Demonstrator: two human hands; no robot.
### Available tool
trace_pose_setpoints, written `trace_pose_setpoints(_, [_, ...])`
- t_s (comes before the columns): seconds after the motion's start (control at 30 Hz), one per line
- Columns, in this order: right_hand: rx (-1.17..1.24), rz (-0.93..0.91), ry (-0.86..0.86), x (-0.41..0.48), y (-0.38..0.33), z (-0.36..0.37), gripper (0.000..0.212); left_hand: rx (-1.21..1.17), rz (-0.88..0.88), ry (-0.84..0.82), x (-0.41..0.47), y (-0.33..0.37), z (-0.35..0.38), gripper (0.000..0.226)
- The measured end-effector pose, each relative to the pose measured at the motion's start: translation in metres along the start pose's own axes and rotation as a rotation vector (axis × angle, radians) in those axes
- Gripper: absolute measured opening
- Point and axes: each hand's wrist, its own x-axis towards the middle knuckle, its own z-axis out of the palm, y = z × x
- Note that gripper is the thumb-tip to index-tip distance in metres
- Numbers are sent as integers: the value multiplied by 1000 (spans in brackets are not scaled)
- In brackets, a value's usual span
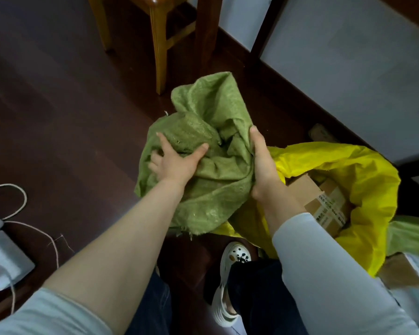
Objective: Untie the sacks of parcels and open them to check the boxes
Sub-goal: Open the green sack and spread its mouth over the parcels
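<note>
The crumpled green woven plastic sack (218,122) lies between the grips. Left grip (177,160) clamps a bunched fold; right grip (261,165) clamps the right edge, nearer the open yellow plastic sack (373,172).

Dark wooden floor (70,117) recorded. Pale cord (24,197) is looped at left by white packaging (5,255); chair legs (160,59) and yellow sack (368,180) are stood on it.

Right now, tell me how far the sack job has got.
Done: the yellow sack stands open, with cardboard boxes showing inside, and a loose cord lies on the floor. In hand: left hand and right hand both grip the crumpled green sack. Left: its inside is hidden, so nothing there is checked yet.
</note>
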Motion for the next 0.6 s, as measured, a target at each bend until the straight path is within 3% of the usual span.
trace_pose_setpoints(0.07, [-63,27,11,4,-9,-8,95,117,34,109,5,3,-1,100])
trace_pose_setpoints(0.17, [-110,8,59,10,-24,-21,78,249,118,181,14,3,1,56])
trace_pose_setpoints(0.2, [-167,-46,131,12,-30,-26,68,146,121,157,16,4,1,47])
trace_pose_setpoints(0.3, [-556,-275,479,19,-46,-43,53,-711,-97,-91,10,21,-6,28])
trace_pose_setpoints(0.37, [-810,-324,579,21,-53,-49,50,-1050,-222,-166,13,27,-18,24])
trace_pose_setpoints(0.43, [-1045,-358,657,19,-52,-46,64,-1071,-281,-117,20,25,-27,30])
trace_pose_setpoints(0.5, [-1263,-633,723,10,-48,-32,76,-1069,-306,-154,23,21,-31,40])
trace_pose_setpoints(0.57, [-1331,-835,563,2,-46,-12,67,-1095,-300,-299,23,19,-29,50])
trace_pose_setpoints(0.6, [-1305,-774,437,0,-46,-2,66,-1104,-304,-343,23,18,-28,55])
